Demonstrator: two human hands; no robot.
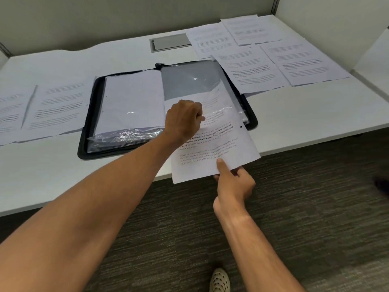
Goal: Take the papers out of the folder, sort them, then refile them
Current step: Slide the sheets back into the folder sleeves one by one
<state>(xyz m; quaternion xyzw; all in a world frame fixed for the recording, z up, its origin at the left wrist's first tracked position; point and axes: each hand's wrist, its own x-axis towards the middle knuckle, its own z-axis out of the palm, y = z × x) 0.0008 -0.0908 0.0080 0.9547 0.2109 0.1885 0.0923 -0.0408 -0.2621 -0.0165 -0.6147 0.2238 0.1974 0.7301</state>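
A black zip folder (pixel 84 131) lies open on the white desk, with clear plastic sleeves on both sides. My left hand (pixel 184 121) pinches the lower edge of the right-hand sleeve (pixel 193 81). A printed sheet (pixel 210 148) sits partly inside that sleeve and sticks out over the desk edge. My right hand (pixel 233 186) grips the sheet's bottom edge, thumb on top. The left sleeves (pixel 132 98) hold white pages.
Several printed sheets (pixel 273 53) are spread on the desk at the back right, and more (pixel 42 106) lie to the left of the folder. A grey cable hatch (pixel 170 42) sits behind the folder. Partition walls enclose the desk. Carpet and a shoe (pixel 220 280) are below.
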